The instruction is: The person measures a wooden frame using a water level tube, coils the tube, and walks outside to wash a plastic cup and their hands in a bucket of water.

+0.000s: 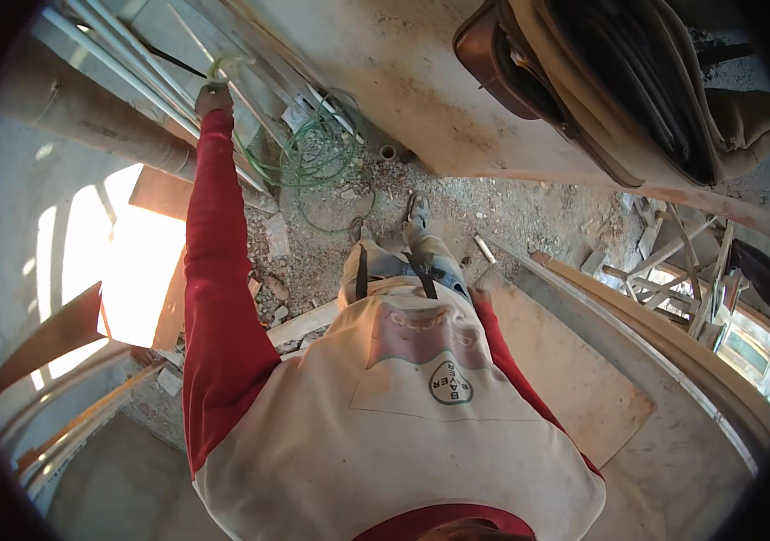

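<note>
Green flexible wire (313, 158), thin and loosely coiled, lies partly on the rubble-strewn ground and runs up in a strand to a small loop at the left hand (214, 97).

Head view, looking straight down the person's body:

- Left hand: raised at the end of a fully extended arm in a red sleeve (214, 270), closed around the upper loop of the green wire, right beside a bundle of pale grey plastic conduit pipes (132, 68) that slants across the upper left. The fingers are curled shut; whether they also grip a pipe cannot be told.
- Right hand: hidden behind the torso at the person's side. Only the red right sleeve shows along the edge of the white sleeveless vest (385, 424), so its opening and contents cannot be told.
- Wire position: the main coil rests on the ground just beside the lower ends of the pipes, ahead of the person's grey shoe (417, 209).
- Surroundings: the ground (511, 216) is covered in gravel and broken debris. A flat brown board (574, 370) lies to the person's right. A large rust-stained concrete slab (421, 81) spans the upper centre, with a brown leather bag (502, 63) at the top edge. Strong sunlight falls on the left through an opening (137, 270).
</note>
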Demonstrator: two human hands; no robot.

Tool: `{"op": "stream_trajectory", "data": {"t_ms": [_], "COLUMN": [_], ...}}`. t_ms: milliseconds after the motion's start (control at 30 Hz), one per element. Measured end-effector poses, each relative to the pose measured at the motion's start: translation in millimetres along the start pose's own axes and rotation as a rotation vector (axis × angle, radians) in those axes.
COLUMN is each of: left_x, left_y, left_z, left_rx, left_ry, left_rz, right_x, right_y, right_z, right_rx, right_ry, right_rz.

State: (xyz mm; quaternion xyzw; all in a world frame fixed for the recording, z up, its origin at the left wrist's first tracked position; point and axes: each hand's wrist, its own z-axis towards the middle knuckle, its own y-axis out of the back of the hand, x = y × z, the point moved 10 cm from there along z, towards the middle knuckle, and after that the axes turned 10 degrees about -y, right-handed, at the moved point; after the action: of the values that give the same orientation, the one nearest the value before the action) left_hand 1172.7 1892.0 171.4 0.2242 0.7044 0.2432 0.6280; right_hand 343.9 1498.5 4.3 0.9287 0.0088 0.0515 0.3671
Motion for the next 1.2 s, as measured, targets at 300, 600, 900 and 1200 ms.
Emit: {"op": "stream_trajectory", "data": {"t_ms": [300, 600, 900, 1200], "left_x": [95, 234, 152, 115], "left_y": [-37, -245, -225, -356], "left_z": [-106, -418, -482, -468], "left_rx": [-0.348, 0.846, 1.237, 1.162], "left_ry": [-0.170, -0.142, 0.053, -0.417], "left_rz": [0.076, 0.186, 0.488, 0.767], "right_x": [-6, 97, 53, -64], "right_y": [-35, 20, 4, -65], "right_z": [-29, -62, 11, 34], "right_rx": [0.362, 0.617, 0.638, 0.449], "right_ry": [-0.138, -0.085, 0.036, -0.329], "right_rz": [0.292, 0.344, -0.013, 0.141]}}
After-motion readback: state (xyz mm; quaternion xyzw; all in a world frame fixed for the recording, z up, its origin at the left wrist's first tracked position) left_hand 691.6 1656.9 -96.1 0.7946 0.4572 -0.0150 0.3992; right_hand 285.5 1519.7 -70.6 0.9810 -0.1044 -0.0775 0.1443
